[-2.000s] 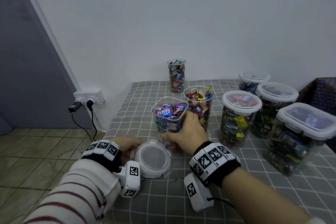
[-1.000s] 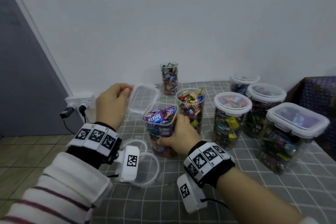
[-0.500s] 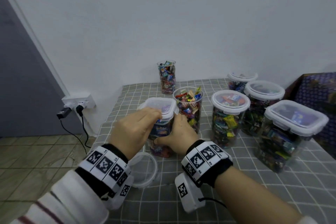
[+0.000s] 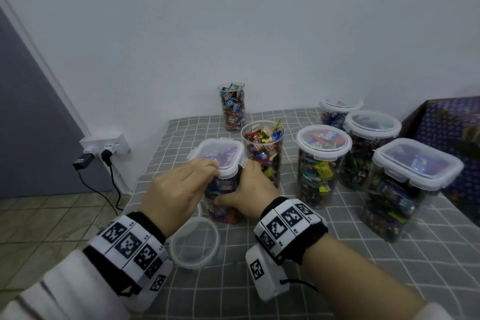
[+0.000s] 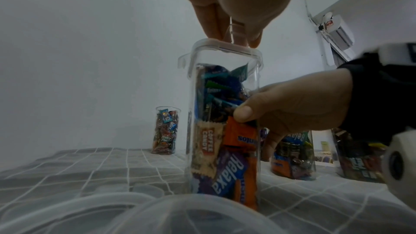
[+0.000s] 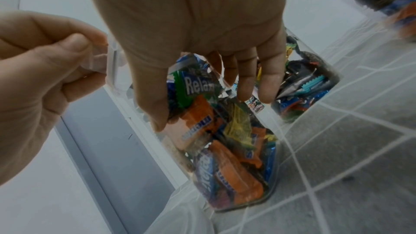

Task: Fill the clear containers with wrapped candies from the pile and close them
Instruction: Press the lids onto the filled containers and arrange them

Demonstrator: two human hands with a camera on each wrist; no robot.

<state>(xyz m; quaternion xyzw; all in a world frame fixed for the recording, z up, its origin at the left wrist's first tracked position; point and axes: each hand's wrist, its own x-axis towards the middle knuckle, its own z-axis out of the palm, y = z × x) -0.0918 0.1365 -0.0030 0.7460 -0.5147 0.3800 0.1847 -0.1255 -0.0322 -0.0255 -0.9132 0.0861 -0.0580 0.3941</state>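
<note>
A clear square container [image 4: 223, 197] full of wrapped candies stands on the checked cloth, with its white-rimmed lid [image 4: 220, 153] lying on top. My left hand [image 4: 205, 171] reaches over the lid's near-left edge. In the right wrist view, the left hand [image 6: 56, 63] pinches the lid's side flap [image 6: 101, 65] between thumb and fingers. My right hand [image 4: 246, 187] grips the container's body from the right, thumb in front. The left wrist view shows the container [image 5: 223, 140], the lid [image 5: 225, 47] under my left fingers [image 5: 213, 24], and the right hand [image 5: 288, 109] round the wall.
A loose round lid [image 4: 193, 241] lies just in front of the container. An open round jar of candies [image 4: 262, 148] stands right behind it, and a tall narrow open jar [image 4: 232, 106] by the wall. Several closed, filled containers [image 4: 323, 163] line the right side. The table's left edge [image 4: 140, 184] is close.
My left hand lifted the square lid off the table, carried it up and set it on the container; its fingers now sit at the lid's near-left flap. The right hand kept its grip.
</note>
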